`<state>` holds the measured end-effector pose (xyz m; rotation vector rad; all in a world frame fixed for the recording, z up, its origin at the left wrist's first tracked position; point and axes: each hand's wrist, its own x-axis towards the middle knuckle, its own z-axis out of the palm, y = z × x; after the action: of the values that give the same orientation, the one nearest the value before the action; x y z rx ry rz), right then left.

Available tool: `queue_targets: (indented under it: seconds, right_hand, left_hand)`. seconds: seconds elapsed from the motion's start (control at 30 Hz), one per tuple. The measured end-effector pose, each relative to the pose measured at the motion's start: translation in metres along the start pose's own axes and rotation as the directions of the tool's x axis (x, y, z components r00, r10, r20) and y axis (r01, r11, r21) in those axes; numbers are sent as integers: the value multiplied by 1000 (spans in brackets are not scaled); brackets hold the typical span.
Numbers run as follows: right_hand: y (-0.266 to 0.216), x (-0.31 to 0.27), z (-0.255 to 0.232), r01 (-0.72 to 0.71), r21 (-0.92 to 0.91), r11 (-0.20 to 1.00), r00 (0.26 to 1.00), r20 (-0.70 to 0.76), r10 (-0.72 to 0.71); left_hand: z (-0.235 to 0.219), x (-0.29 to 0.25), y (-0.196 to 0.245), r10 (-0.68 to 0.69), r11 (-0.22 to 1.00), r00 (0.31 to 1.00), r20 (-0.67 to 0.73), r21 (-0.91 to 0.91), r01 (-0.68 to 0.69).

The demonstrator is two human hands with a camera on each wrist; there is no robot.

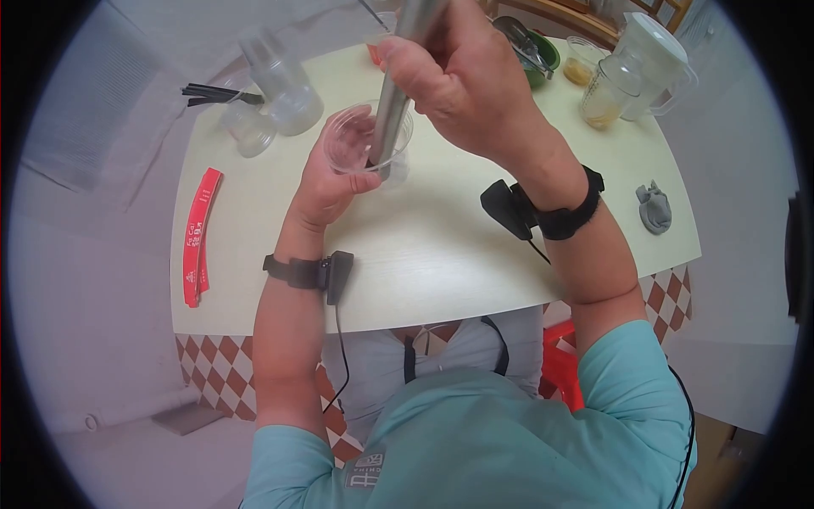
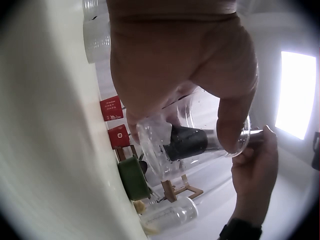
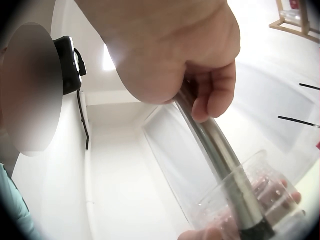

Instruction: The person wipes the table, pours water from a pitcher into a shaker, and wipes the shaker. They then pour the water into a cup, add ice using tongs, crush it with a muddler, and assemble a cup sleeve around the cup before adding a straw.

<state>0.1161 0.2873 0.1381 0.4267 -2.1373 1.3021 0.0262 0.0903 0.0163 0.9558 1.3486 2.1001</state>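
Observation:
My left hand (image 1: 326, 191) grips a clear plastic cup (image 1: 349, 142) above the near half of the table, its thumb on the near side. The cup is tilted, and droplets cling to its wall. A steel muddler (image 1: 393, 110) slants down into it, held near the top by my right hand (image 1: 466, 89). In the left wrist view, the muddler's black head (image 2: 186, 144) shows through the cup wall, low inside the cup. The right wrist view has the fingers curled round the steel shaft (image 3: 215, 145); the shaft's upper end is hidden by the hand.
Clear cups (image 1: 288, 93) and black straws (image 1: 222, 94) stand at the back left, with red printed strips (image 1: 197, 242) at the left edge. A green bowl (image 1: 544, 61), a measuring jug (image 1: 609, 89) and a white-lidded pitcher (image 1: 657, 59) are back right. A grey cloth (image 1: 654, 209) lies right.

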Motion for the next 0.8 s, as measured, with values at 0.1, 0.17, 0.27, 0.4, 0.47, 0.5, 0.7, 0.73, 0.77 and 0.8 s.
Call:
queue_targets:
  seconds: [0.1, 0.17, 0.27, 0.4, 0.47, 0.5, 0.7, 0.73, 0.77, 0.8]
  right_hand:
    - [6, 1, 0, 114, 28, 993, 993, 19, -114]
    - [4, -3, 1, 138, 77, 987, 990, -10, -138]
    - [7, -2, -2, 181, 30, 983, 983, 31, -182]
    - [17, 5, 4, 230, -94, 969, 973, 42, -227]
    - [13, 7, 1, 81, -83, 993, 997, 11, -81]
    - [11, 8, 1, -67, -69, 995, 998, -19, 65]
    - [17, 13, 6, -130, 224, 966, 957, -225, 181]
    - [20, 13, 7, -153, 208, 966, 960, -203, 195]
    - [21, 13, 8, -174, 191, 966, 961, -182, 210]
    - [23, 14, 7, -175, 191, 966, 960, -183, 210]
  left_hand:
    - [1, 0, 1, -32, 999, 999, -12, -9, 32]
    - [-3, 1, 0, -17, 998, 1000, 11, 52, 17]
    - [-2, 0, 1, -13, 999, 1000, -5, 48, 13]
    - [1, -2, 5, -36, 986, 999, 7, 165, 35]
    - [2, -2, 2, -23, 981, 999, -24, 190, 27]
    - [0, -1, 0, -24, 981, 999, -26, 190, 29]
    - [-4, -1, 3, -42, 999, 999, 0, 22, 42]
    - [-6, 0, 3, -20, 1000, 1000, 2, -13, 20]
    - [-7, 1, 2, 3, 999, 1000, 5, -48, -2]
    - [-9, 2, 0, 2, 999, 1000, 5, -48, -2]
